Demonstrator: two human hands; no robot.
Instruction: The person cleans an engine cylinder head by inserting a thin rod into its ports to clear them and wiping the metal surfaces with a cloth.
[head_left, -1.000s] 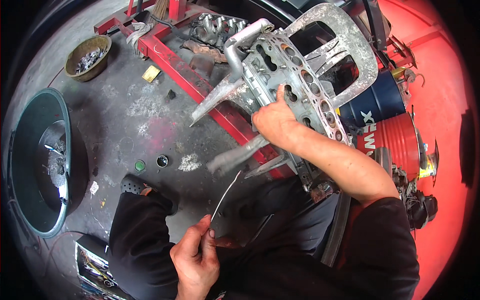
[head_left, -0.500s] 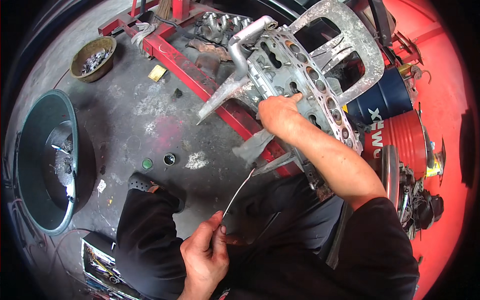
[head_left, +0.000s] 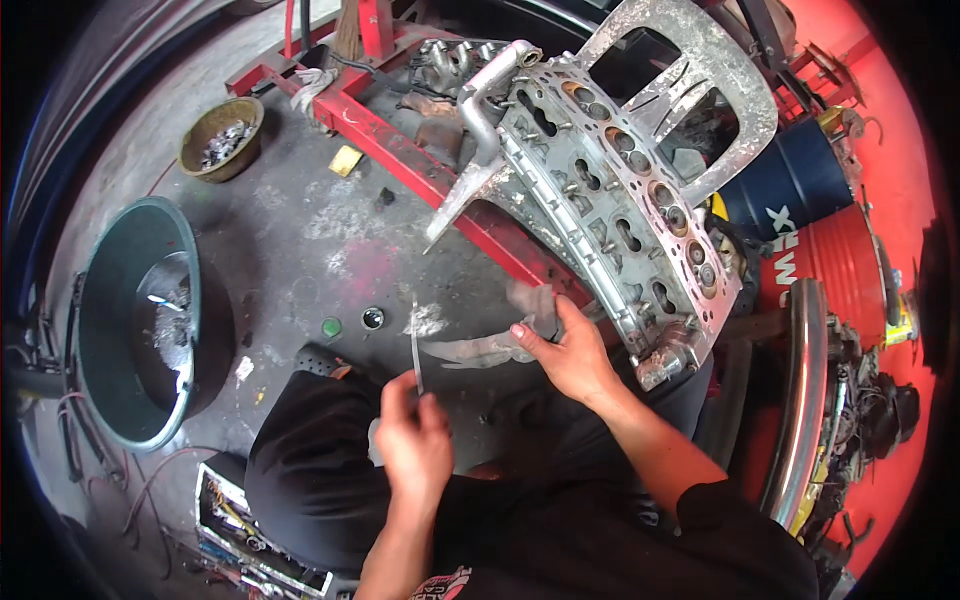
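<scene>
- Head view: the left hand (head_left: 413,445), at the near middle, is closed, pinching a thin pale rod (head_left: 416,345) that points up and away; both are slightly blurred.
- Right hand (head_left: 578,360), a little farther right, grips a grey cloth (head_left: 480,350) between thumb and fingers; the cloth trails left toward the rod and is blurred.
- Just beyond the right hand is a metal cylinder head (head_left: 610,195), with a row of round valves along its right side and dark oval ports along its middle.
- Far side: a curved metal pipe (head_left: 482,115) stands at the cylinder head's left edge, and a pale, worn chair (head_left: 750,80) shows beyond and to its right.
- Red steel frame (head_left: 400,160) runs behind these, from far left toward the middle.
- Right: large white letters cross a blue drum (head_left: 815,165) and a red drum (head_left: 835,265).
- Near edge: the black shirt (head_left: 560,520) bears pink and white print, partly cut off.
- Left: a dark green tub (head_left: 110,320) stands on the floor (head_left: 300,235), with a brown bowl (head_left: 215,174) beyond it.
</scene>
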